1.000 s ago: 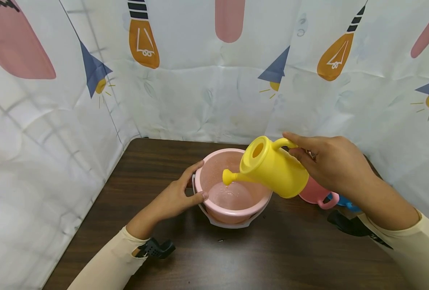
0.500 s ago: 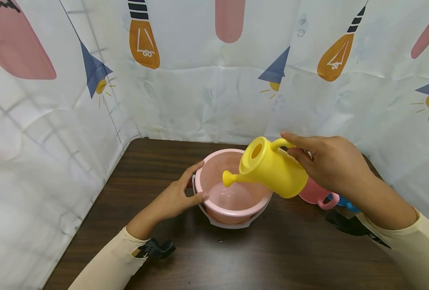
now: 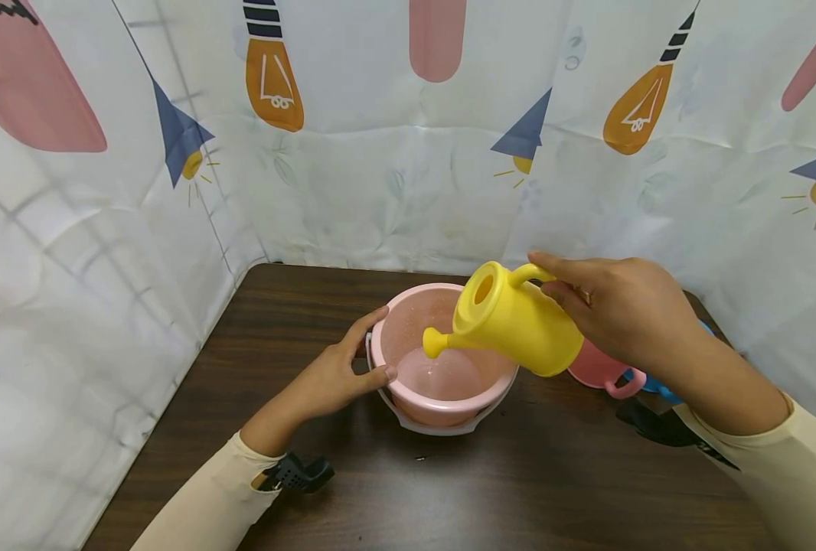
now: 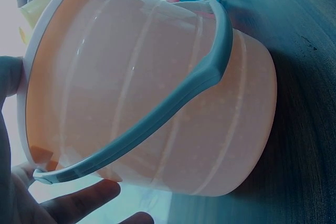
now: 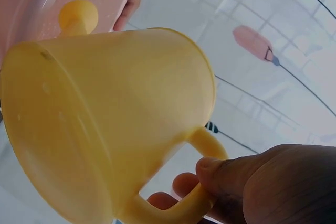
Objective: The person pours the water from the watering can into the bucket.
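A pale pink bucket [image 3: 435, 403] stands upright on the table, with shallow liquid visible inside. Its grey handle [image 4: 157, 121] hangs down along the outer wall in the left wrist view. My left hand [image 3: 332, 375] touches the bucket's left rim with thumb and forefinger spread; other fingers [image 4: 84, 200] stretch out beside the wall. My right hand [image 3: 615, 306] grips the handle of a yellow watering can [image 3: 521, 325]. The can is tilted left, its round spout head [image 3: 435, 343] over the bucket's opening. In the right wrist view, fingers and thumb [image 5: 215, 171] wrap the can's handle.
A pink cup [image 3: 597, 367] stands right of the bucket, partly behind the can and right forearm. Beside it is a blue item [image 3: 654, 384], mostly hidden. Dark wooden table [image 3: 408, 490] lies beneath; a printed white curtain [image 3: 353, 199] hangs around the back and left.
My right hand and the watering can's body have shifted slightly left, with the spout head nearly in place. My left hand and the bucket have stayed put.
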The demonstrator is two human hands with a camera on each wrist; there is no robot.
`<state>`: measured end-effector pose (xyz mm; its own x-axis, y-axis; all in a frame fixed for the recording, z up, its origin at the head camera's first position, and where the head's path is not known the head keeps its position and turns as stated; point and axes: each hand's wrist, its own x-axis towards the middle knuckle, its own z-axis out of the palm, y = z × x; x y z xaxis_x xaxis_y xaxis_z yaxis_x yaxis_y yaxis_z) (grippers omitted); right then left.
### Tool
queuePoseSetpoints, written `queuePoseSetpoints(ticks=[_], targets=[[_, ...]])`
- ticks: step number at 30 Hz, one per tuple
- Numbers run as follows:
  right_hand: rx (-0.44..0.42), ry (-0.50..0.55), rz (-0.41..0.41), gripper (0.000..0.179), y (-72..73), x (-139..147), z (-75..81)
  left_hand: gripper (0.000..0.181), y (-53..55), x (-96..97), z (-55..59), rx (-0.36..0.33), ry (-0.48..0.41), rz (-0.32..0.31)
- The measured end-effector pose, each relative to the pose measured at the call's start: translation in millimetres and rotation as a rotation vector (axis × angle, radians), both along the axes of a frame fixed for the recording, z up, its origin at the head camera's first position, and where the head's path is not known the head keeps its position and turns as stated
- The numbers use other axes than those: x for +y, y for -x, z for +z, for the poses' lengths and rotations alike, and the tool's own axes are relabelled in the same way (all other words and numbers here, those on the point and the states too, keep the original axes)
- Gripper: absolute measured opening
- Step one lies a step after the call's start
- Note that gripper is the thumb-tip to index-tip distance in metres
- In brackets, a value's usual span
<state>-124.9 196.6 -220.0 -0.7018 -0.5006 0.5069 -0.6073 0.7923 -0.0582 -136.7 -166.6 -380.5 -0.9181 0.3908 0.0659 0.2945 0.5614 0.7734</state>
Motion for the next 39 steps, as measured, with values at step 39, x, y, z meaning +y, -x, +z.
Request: queuePoseSetpoints(ticks=[39], targets=[[0.058,-0.025,0.033,0.045,1.2,-17.6,-0.2,0.087,-0.6,-0.6,0.7,-0.014,-0.001,0.004]])
